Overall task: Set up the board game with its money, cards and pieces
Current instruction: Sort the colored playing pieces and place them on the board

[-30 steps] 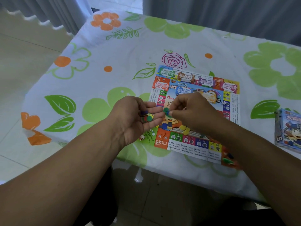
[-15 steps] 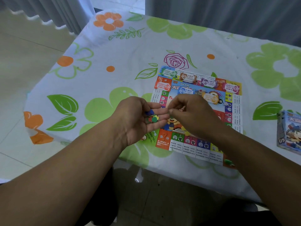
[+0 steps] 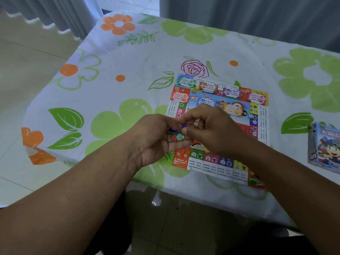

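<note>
Above the near left part of the board (image 3: 217,162), both hands held together, meeting over the printed squares.

Left hand (image 3: 156,142): palm turned up and cupped, fingers (image 3: 181,144) loosely curled. Small game pieces (image 3: 175,136) resting in the cup against the finger bases; green, red and blue ones visible, shapes too small to tell.

Right hand (image 3: 211,129): back facing up, thumb and forefinger tips pressed together at the left palm. Blue piece (image 3: 181,127) lying right at those tips, touching them; clamped between them or only touched, cannot tell. Remaining right fingers bent and raised clear of the pieces.

Board lying flat on the worktop (image 3: 128,70), which is covered by a white cloth with green and orange flowers. Stacks of play money (image 3: 231,92) laid along the far edge of the board, side by side, with two more bundles just inside that row. White die (image 3: 250,116) on the board, right of the hands, apart from them. Green piece (image 3: 254,180) at the near right corner of the board, just beside the right forearm.

Game box (image 3: 323,146) near the right edge of the worktop, well apart from the board, partly cut off by the frame.
</note>
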Tool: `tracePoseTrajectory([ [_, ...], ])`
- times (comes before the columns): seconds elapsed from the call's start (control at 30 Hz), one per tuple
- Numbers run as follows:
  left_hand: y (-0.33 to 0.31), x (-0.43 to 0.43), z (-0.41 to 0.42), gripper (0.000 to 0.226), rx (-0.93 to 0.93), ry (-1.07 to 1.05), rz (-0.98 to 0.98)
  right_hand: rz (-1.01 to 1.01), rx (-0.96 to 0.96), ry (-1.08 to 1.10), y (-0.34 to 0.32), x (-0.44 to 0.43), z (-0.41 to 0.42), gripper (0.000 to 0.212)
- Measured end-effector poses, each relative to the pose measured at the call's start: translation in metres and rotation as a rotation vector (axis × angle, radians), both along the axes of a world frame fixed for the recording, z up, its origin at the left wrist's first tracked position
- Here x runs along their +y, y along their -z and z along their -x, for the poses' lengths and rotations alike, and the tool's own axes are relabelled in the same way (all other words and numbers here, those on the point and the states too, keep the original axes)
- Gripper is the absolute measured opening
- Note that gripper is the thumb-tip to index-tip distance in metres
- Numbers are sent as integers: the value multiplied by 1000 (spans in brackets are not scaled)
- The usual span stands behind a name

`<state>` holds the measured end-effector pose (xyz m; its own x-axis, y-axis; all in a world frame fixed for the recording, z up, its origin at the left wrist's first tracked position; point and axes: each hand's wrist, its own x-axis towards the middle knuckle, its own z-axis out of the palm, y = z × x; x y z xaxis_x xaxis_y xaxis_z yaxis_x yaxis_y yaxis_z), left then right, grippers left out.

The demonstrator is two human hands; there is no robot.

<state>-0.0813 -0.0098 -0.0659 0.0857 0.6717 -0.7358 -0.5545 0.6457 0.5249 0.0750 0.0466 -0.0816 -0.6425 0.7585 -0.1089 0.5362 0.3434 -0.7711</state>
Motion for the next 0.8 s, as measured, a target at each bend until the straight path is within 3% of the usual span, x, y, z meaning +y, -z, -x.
tracePoseTrajectory([
  [0.47, 0, 2, 1, 28, 9, 17, 30, 63, 172, 79, -8, 4, -5, 9],
  [0.6, 0, 2, 0, 44, -24, 31, 24, 111, 145, 9, -10, 1, -5, 14],
  [0.8, -3, 2, -2, 53, -23, 36, 29, 29, 28, -75, -6, 0, -5, 13],
])
